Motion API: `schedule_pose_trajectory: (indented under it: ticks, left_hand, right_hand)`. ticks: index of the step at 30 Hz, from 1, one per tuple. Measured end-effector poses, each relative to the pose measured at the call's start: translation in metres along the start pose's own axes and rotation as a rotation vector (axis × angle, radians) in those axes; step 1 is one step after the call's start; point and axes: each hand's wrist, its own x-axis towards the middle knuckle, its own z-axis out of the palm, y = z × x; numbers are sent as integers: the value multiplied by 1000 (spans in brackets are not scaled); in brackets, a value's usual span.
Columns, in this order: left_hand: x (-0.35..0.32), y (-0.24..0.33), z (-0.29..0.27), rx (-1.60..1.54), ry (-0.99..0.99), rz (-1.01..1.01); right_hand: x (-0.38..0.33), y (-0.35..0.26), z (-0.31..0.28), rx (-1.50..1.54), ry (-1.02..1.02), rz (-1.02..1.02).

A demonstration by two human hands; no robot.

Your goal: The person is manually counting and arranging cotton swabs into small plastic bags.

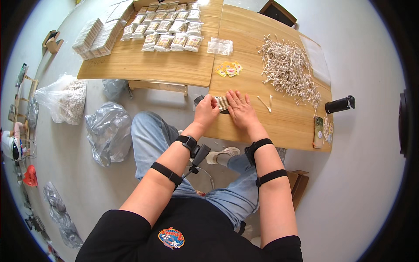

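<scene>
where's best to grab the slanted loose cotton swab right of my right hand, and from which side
Pinch the slanted cotton swab at mid-stick, probably best from above, squeezing across its length. It lies flat on the table with nothing over it, and gripping there leaves both padded ends untouched. The right hand is nearest.

A packing workshop, judging by rows of filled packets (163, 27) and heaped cotton swabs (287, 65) on wooden tables (183, 67)
</scene>
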Motion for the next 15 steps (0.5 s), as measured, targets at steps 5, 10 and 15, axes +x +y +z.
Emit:
schedule_pose_trajectory:
  ticks: [5, 10, 15]
  left_hand:
    - [1, -2, 0, -4, 1, 4]
    - [-2, 1, 3, 6, 35, 21]
    - [-4, 5, 4, 40, 40, 53]
  right_hand:
    - [2, -1, -3, -14, -11, -1]
    - [1, -10, 9, -41, 46, 68]
    - [-2, -23, 12, -55, 88, 142]
